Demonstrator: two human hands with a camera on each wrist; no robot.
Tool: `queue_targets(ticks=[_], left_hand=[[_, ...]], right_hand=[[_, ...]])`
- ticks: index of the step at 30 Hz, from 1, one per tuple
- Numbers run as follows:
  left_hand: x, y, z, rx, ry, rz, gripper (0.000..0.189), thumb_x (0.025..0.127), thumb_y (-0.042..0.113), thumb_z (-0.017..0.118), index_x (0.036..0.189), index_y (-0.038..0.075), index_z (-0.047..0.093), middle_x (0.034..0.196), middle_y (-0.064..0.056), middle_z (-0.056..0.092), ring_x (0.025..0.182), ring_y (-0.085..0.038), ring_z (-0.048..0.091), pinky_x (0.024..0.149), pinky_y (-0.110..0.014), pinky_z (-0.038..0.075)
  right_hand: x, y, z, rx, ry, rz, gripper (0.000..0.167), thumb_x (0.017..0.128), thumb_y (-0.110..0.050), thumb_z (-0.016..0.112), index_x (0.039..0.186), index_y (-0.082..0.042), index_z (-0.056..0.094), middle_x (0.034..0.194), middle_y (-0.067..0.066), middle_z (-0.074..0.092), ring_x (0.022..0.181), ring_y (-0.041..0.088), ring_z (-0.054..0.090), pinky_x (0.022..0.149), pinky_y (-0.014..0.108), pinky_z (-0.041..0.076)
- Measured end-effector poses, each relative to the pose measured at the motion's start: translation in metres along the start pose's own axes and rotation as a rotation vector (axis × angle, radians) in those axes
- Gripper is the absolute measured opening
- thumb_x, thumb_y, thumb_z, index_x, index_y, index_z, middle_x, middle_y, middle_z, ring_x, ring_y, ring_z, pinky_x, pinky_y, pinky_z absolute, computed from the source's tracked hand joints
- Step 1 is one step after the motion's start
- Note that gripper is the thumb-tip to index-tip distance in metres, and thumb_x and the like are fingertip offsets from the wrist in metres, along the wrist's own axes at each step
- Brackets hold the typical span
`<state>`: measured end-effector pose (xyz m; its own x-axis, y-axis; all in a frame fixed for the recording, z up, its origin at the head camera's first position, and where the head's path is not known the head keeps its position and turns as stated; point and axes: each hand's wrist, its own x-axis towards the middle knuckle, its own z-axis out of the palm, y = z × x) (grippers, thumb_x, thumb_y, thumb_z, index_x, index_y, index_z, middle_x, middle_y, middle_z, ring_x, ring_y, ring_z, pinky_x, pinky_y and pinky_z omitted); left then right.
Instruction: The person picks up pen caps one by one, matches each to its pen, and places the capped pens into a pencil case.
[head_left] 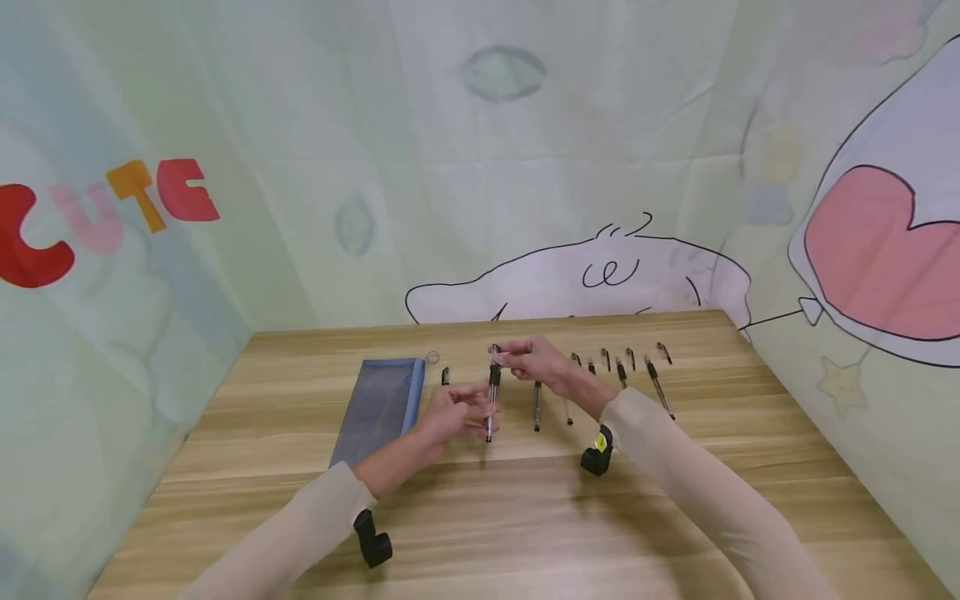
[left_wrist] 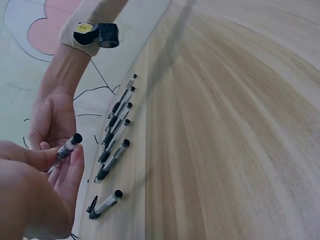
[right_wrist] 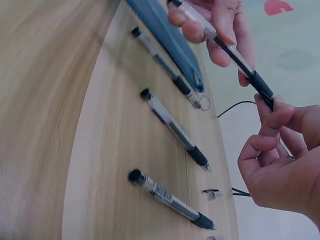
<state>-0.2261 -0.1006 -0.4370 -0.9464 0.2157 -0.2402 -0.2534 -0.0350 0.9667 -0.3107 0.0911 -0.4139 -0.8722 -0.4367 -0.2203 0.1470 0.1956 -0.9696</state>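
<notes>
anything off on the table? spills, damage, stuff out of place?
No spill or damage shows. The one oddity: loose caps lie by the far ends of several pens, in the right half of the head view. They look out of place because they're off the pens.

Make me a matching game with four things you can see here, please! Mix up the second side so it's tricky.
Things:
1. Pouch
2. Ring
3. Raised pen
4. Letter T

Clues:
A. Orange, on the patterned backdrop
B. Held by the left hand and the right hand
C. Blue, lying on the table
D. Small and round, at the pouch's far corner

Right pairs: 1-C, 2-D, 3-B, 4-A.
</notes>
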Motion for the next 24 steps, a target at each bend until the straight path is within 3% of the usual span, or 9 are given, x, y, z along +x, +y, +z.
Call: queue_targets(ticks=[7, 13, 18, 24], left_hand=[[0.000, 0.002, -0.005, 0.004, -0.077, 0.023, 0.052, 0.095, -0.004, 0.065, 0.145, -0.003, 0.051, 0.120, -0.029, 0.070, 0.083, -0.025, 0.079, 0.079, -0.038, 0.068], [0.000, 0.006, -0.002, 0.050, -0.094, 0.050, 0.054, 0.095, -0.001, 0.068, 0.145, -0.003, 0.050, 0.118, -0.030, 0.071, 0.089, -0.028, 0.079, 0.080, -0.039, 0.068], [0.001, 0.005, 0.001, 0.103, -0.069, 0.035, 0.052, 0.093, -0.002, 0.069, 0.143, -0.002, 0.053, 0.113, -0.028, 0.072, 0.083, -0.021, 0.078, 0.082, -0.044, 0.067], [0.002, 0.003, -0.001, 0.168, 0.021, 0.002, 0.050, 0.093, -0.002, 0.070, 0.141, 0.002, 0.058, 0.112, -0.023, 0.073, 0.086, -0.021, 0.077, 0.076, -0.041, 0.069]], right_hand=[[-0.001, -0.001, -0.002, -0.021, -0.011, -0.012, 0.040, 0.102, -0.015, 0.064, 0.139, -0.001, 0.060, 0.086, -0.008, 0.065, 0.064, 0.005, 0.046, 0.059, 0.016, 0.040], [-0.004, 0.002, -0.003, -0.040, 0.032, -0.032, 0.041, 0.101, -0.018, 0.066, 0.138, 0.000, 0.060, 0.088, -0.007, 0.067, 0.066, 0.006, 0.050, 0.062, 0.017, 0.043], [-0.003, 0.010, -0.004, -0.047, 0.048, -0.027, 0.041, 0.101, -0.019, 0.066, 0.136, 0.001, 0.060, 0.093, -0.003, 0.069, 0.067, 0.007, 0.051, 0.062, 0.019, 0.042], [-0.002, 0.014, -0.007, -0.072, 0.029, -0.038, 0.043, 0.102, -0.022, 0.064, 0.141, -0.004, 0.059, 0.111, 0.003, 0.071, 0.076, 0.009, 0.053, 0.070, 0.021, 0.047]])
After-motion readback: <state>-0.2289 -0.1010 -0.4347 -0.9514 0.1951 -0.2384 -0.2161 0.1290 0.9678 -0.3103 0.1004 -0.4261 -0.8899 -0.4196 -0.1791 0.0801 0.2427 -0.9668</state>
